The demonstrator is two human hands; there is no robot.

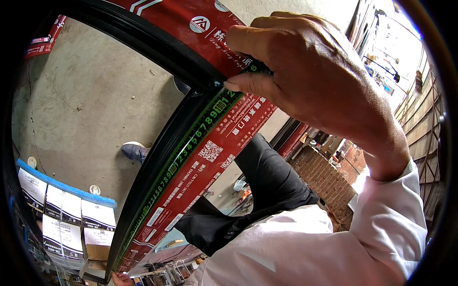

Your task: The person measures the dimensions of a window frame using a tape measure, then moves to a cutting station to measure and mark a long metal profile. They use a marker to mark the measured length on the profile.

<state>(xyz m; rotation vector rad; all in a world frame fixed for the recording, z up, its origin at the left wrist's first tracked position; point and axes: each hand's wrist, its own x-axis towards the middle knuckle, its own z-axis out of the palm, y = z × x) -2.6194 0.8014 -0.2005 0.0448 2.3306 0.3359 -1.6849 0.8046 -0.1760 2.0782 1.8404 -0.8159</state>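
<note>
- Up at the frame's corner, my right hand (310,81) pinches the dark end of a tape (191,143) between thumb and fingers, holding it against the corner joint.
- The tape is a thin green band with printed marks; it runs down along the frame (157,148) toward the lower left, lying flat on the profile between its black edge and its red film (214,157).
- At the far lower end a left hand (121,279) shows only in part at the picture's edge; I cannot tell whether it is closed on the tape or merely beside it.
- I judge the tape light, springy and thin: it would kink or slide sideways if let slack, so the grip belongs at its end, pressed against the frame.
- The frame looks like stiff metal, long and straight, with a smooth black finish and glossy red protective film that seems slippery; I would take it by the edges, not the film.
- Below lies a rough grey concrete floor (86,105) with cracks, a blue shoe (135,151) on it, and stacked boxes (67,214) with pale labels and a blue rim at lower left.
- A white sleeve (372,224) covers my right forearm.
</note>
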